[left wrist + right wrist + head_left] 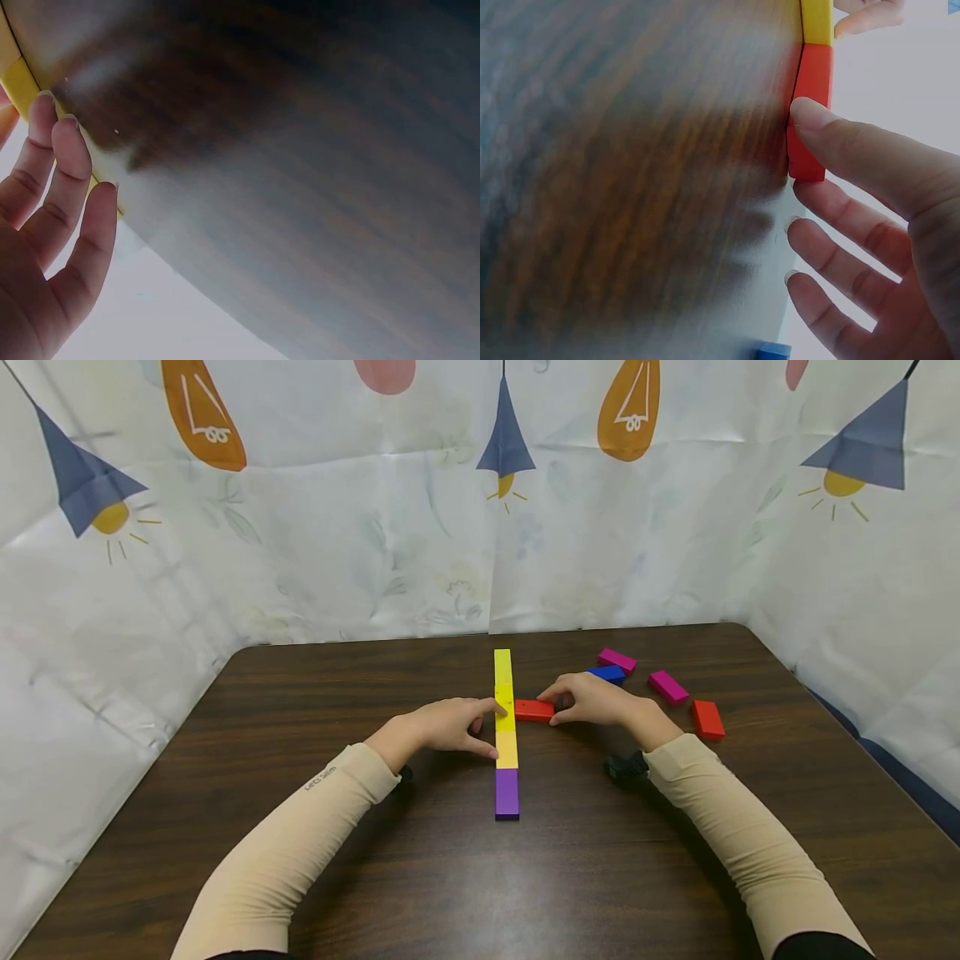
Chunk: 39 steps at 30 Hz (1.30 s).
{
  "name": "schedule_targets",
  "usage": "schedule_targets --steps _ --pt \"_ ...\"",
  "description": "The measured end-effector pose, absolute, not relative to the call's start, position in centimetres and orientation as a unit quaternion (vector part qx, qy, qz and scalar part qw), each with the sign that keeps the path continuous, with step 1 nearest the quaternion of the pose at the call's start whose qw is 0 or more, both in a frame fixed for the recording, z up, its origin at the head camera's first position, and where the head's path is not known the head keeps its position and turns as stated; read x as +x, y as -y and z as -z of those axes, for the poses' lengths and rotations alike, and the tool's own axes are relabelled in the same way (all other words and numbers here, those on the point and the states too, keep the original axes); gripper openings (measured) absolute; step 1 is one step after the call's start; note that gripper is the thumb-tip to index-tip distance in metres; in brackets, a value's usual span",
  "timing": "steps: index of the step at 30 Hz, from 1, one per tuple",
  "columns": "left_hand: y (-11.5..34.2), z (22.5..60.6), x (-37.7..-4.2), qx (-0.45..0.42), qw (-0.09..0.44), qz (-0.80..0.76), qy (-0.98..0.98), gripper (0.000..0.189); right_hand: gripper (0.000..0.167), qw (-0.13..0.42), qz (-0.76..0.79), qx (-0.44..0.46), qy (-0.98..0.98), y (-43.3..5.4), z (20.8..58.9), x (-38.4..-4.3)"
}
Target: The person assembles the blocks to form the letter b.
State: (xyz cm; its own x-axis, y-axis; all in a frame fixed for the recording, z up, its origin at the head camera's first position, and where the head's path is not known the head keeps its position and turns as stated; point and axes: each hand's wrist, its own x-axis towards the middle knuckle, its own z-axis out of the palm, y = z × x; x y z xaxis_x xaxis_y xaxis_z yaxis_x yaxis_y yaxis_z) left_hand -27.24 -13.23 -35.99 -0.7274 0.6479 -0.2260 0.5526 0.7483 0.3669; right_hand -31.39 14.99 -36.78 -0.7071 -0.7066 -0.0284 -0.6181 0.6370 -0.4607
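Note:
Across the middle of the table runs a straight row of yellow blocks, with a purple block at its near end. My left hand touches this row from the left, its index fingertip over a yellow block and the thumb lower down at the edge. My right hand pinches the right end of a red block between thumb and fingers. That red block lies flat, crosswise to the row, with its left end against the yellow. In the right wrist view, the thumb presses the red block's side.
Beyond the right hand lies a blue block, partly hidden by it. Two magenta blocks and another red block are scattered to the right. A printed white curtain hangs behind the dark wooden table.

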Motion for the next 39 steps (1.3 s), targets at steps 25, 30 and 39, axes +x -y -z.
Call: schedule_targets --steps 25,30,39 --pt "13.21 36.04 -27.21 0.327 0.171 -0.136 -0.920 0.068 0.037 0.094 0.216 -0.373 -0.897 -15.24 36.78 -31.37" --pt "13.20 36.07 -27.23 0.326 0.171 -0.138 -0.919 0.068 0.037 0.092 0.213 -0.374 -0.898 -15.20 36.76 -31.43" --pt "13.17 35.97 -27.15 0.321 0.171 -0.135 -0.921 0.068 0.037 0.091 0.215 -0.372 -0.898 -15.16 36.76 -31.43"
